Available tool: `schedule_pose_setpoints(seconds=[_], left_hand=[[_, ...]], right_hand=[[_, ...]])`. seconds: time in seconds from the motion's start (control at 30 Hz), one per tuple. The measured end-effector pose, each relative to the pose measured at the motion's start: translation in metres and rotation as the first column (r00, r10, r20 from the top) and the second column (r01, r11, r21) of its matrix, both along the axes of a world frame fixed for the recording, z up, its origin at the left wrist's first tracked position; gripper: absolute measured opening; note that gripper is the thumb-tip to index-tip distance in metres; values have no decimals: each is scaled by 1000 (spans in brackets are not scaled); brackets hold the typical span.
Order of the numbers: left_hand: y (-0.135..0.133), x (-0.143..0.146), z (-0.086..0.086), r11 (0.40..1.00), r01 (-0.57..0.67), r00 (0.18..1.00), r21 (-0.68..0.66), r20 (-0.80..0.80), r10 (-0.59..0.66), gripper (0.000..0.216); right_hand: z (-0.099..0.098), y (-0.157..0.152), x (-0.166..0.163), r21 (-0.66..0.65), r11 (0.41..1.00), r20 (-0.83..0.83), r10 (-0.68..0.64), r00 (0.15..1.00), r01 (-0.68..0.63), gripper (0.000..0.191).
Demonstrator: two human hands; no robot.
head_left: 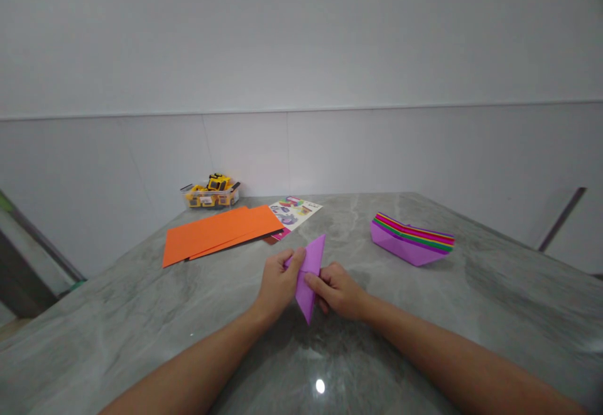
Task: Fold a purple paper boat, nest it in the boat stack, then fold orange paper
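A piece of folded purple paper point(307, 299) is held upright and slightly tilted between both hands, just above the table's middle. My left hand point(281, 277) grips its left side, thumb laid on the upper face. From the right, my right hand point(340, 291) pinches the same paper, with the thumb pressed near its centre and the other fingers partly hidden behind it. A folded paper boat point(409, 244) in purple, with rainbow stripes along its upper edge, rests on the table to the right of my right hand.
Orange sheets point(221, 233) lie overlapping at the left, partly over a printed sticker sheet point(296, 212). Behind them a clear plastic box point(211, 196) holds yellow toy vehicles. The grey marbled table point(141, 333) ends at a white wall at the back.
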State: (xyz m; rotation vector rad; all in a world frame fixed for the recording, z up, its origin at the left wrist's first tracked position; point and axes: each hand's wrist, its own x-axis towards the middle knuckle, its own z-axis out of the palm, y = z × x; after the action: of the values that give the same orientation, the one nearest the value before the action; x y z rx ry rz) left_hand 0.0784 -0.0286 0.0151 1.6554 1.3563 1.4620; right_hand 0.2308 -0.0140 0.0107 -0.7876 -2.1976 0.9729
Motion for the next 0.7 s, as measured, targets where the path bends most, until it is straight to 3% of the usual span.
schedule_pose_setpoints(seconds=[0.7], left_hand=[[2, 1, -4, 999, 35, 998, -34, 49, -34, 44]], right_hand=[[-3, 0, 1, 39, 999, 17, -29, 999, 29, 65]])
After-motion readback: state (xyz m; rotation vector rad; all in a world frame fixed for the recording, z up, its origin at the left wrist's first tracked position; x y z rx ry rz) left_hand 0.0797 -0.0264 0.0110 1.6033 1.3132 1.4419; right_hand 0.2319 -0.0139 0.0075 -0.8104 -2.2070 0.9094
